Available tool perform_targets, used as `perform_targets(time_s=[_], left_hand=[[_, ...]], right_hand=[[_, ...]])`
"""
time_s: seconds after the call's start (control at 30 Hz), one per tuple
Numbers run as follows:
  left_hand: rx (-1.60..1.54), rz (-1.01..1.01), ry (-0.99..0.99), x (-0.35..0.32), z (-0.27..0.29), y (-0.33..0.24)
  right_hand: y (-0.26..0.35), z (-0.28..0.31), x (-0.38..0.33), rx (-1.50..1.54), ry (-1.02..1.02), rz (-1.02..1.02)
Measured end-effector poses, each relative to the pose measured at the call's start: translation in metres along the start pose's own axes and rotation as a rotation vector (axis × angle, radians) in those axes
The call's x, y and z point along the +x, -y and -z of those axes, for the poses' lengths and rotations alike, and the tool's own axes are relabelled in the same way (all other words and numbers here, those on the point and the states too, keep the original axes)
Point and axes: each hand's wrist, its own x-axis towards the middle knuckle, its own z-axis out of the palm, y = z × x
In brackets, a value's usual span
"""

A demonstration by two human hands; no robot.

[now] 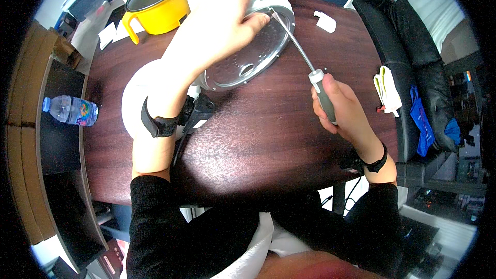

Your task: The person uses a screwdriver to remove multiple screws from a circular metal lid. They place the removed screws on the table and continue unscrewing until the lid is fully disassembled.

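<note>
While the left hand [217, 26] steadies the lid [253, 51], the right hand [338, 106] holds a screwdriver [305, 57].

A clear plastic water bottle [70, 110] lies on its side on the dark shelf to the left of the brown table [268, 139], its cap pointing left. A wrap-around label [84, 113] in bright blue, pink and yellow circles the end away from the cap. No other package, sign or screen is clear enough to tell.
</note>
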Motion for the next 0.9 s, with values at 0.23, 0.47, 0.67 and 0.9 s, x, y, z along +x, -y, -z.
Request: perform_targets(time_s=[0.23,0.47,0.67,0.9], left_hand=[[0.002,-0.006,-0.008,0.0,-0.001,0.002],[0.008,0.002,-0.01,0.0,0.0,0.001],[0.012,0.011,-0.014,-0.001,0.001,-0.002],[0.102,-0.073,-0.078,-0.005,-0.004,-0.004]], right_hand=[[-0.001,0.0,-0.001,-0.01,0.019,0.015],[0.001,-0.002,-0.001,-0.005,-0.008,0.013],[-0.001,0.0,0.0,-0.06,-0.032,0.031],[0.013,-0.003,-0.006,-0.202,-0.021,0.015]])
